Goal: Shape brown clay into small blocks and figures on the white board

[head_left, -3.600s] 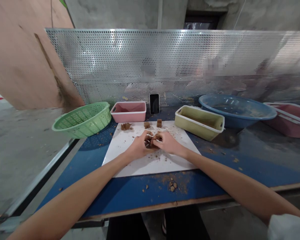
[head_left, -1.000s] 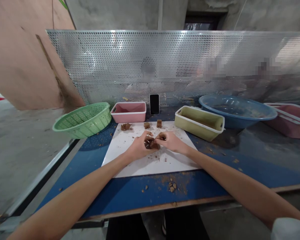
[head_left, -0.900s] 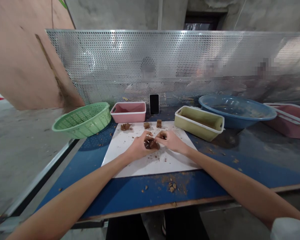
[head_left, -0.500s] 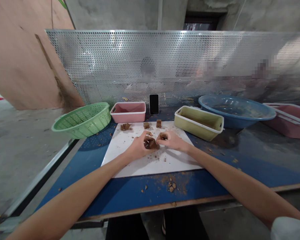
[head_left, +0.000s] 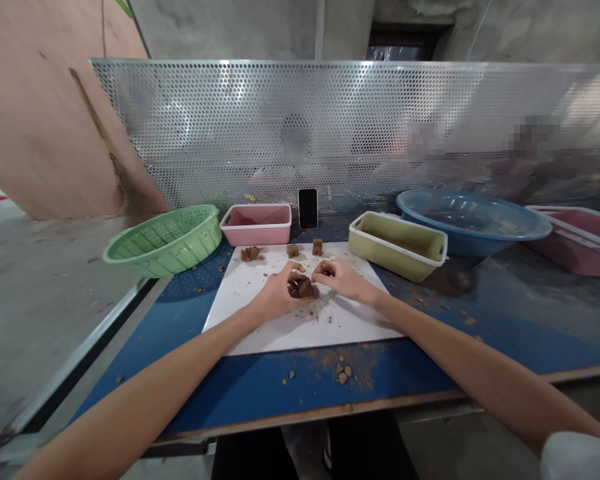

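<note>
Head view: your right hand (head_left: 347, 281) has eased slightly back from the brown lump (head_left: 305, 289), leaving it apparently in the grip of your left hand (head_left: 276, 294) alone, its right side more exposed. Whether your right grip pinches a piece, I can't tell. The lump sits low over the crumb-strewn white board (head_left: 265, 333) on your blue desk (head_left: 220, 393); beyond stand a perforated screen (head_left: 260, 93) and a grey wall (head_left: 230, 30).

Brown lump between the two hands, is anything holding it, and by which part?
The left hand holds the brown lump by its left side. The right hand is by its right edge; whether it holds anything cannot be told.
</note>
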A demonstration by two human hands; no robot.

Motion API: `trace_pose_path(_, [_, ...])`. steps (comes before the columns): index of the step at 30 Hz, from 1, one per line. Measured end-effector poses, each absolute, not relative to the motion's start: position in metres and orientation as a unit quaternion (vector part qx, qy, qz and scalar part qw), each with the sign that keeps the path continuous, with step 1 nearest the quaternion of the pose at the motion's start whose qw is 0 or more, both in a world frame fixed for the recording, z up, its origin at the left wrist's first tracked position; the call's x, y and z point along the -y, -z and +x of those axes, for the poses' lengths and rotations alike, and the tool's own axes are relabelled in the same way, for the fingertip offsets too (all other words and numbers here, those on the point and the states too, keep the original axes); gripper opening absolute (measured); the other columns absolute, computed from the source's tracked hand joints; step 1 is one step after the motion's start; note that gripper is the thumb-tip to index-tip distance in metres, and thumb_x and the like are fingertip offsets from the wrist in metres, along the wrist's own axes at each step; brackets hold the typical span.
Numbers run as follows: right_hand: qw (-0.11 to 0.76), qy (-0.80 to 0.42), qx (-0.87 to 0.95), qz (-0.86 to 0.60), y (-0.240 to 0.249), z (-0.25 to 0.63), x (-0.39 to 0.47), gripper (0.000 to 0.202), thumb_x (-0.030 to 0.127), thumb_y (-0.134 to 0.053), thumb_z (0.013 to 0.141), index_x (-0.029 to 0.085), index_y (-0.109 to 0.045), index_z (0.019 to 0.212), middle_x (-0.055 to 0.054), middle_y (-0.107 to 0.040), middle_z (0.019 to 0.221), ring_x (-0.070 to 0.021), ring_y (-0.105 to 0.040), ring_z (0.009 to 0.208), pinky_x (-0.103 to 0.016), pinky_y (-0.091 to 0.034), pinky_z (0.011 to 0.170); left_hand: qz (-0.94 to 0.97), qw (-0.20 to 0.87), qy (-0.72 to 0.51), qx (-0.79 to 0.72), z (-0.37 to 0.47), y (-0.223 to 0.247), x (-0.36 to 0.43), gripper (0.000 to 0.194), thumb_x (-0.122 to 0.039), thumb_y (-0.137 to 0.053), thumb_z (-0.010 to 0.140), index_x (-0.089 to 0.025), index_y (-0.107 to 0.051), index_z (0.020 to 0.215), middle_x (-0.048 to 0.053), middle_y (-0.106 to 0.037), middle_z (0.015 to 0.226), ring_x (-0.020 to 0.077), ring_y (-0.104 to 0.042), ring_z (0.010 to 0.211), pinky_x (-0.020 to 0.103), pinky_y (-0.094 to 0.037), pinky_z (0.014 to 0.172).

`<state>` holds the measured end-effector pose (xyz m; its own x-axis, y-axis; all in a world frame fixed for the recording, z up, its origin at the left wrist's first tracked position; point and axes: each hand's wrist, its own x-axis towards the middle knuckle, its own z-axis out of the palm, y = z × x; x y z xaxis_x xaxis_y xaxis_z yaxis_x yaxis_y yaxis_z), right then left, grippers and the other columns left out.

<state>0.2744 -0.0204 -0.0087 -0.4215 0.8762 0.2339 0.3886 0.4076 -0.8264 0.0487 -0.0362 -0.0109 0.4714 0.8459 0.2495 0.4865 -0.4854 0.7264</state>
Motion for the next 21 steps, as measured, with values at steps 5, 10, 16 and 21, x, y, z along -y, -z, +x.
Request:
trace_pose_path(5, [0.321, -0.357, 0.770, -0.421, 0.009, 0.274, 0.021, 0.018, 0.029, -0.064, 0.090, 0.016, -0.072, 0.082, -0.006, -0.074, 0.082, -0.0190, -0.063, 0.077, -0.031, -0.046, 0.072, 0.804, 0.300, -0.312, -0.408, 0.049, 0.011, 0.036, 0.062, -0.049, -0.084, 0.076, -0.026, -0.049, 0.123, 0.009, -0.080, 0.111, 0.0274, -0.076, 0.101, 0.040, -0.057, 0.090])
trace_pose_path(10, [0.336, -0.362, 0.772, -0.400, 0.008, 0.279, 0.018, 0.019, 0.031, -0.064, 0.089, 0.017, -0.071, 0.079, -0.006, -0.072, 0.081, -0.0182, -0.060, 0.076, -0.031, -0.044, 0.071, 0.801, 0.300, -0.310, -0.415, 0.048, 0.012, 0.036, 0.063, -0.048, -0.084, 0.076, -0.026, -0.049, 0.124, 0.007, -0.080, 0.109, 0.0273, -0.076, 0.100, 0.041, -0.056, 0.091])
trace_pose_path(16, [0.304, -0.336, 0.797, -0.400, 0.006, 0.287, 0.018, 0.016, 0.030, -0.066, 0.088, 0.018, -0.068, 0.077, -0.003, -0.068, 0.076, -0.0163, -0.055, 0.071, -0.030, -0.041, 0.067, 0.807, 0.287, -0.306, -0.416, 0.048, 0.011, 0.036, 0.063, -0.047, -0.085, 0.074, -0.027, -0.049, 0.123, 0.008, -0.079, 0.114, 0.0285, -0.075, 0.104, 0.041, -0.055, 0.092])
trace_pose_path(21, [0.286, -0.293, 0.816, -0.409, 0.004, 0.285, 0.021, 0.015, 0.028, -0.063, 0.089, 0.017, -0.068, 0.079, -0.004, -0.069, 0.077, -0.0165, -0.056, 0.070, -0.030, -0.040, 0.068, 0.811, 0.291, -0.302, -0.408, 0.049, 0.006, 0.039, 0.057, -0.045, -0.083, 0.076, -0.026, -0.049, 0.118, 0.006, -0.079, 0.109, 0.0256, -0.074, 0.095, 0.038, -0.055, 0.086])
